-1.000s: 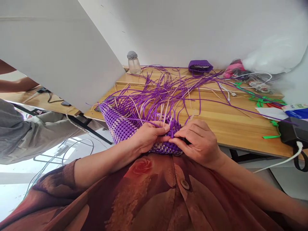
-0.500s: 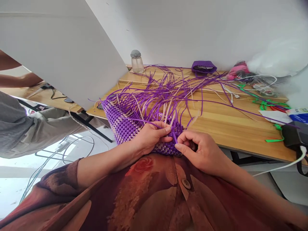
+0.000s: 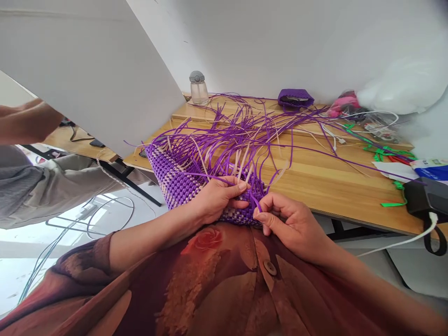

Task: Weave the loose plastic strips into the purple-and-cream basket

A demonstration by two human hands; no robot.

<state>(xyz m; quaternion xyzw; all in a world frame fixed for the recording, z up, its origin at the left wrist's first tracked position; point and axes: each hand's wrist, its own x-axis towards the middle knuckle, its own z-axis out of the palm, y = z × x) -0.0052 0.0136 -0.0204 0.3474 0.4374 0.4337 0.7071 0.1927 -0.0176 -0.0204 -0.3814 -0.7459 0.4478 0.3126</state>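
See weave (image 3: 178, 183) at centre of frame, pinched at its edge between thumb and fingers of left hand (image 3: 224, 196); see strip (image 3: 257, 203), gripped by thumb and finger of right hand (image 3: 285, 215). Judge weave light and springy, strip possibly slippery; best held by firm edge. Note bottle (image 3: 199, 91), upper left of centre, contents unclear; pouch (image 3: 287, 94), upper right, open around pale item (image 3: 298, 99).

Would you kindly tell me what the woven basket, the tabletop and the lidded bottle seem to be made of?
Woven basket: probably smooth plastic strips, given their slight sheen and springy curves.
Tabletop: wood or wood-look laminate, satin finish, showing grain bands.
Lidded bottle: smooth transparent glass or plastic, unclear which; its opaque grey lid suggests matte plastic.
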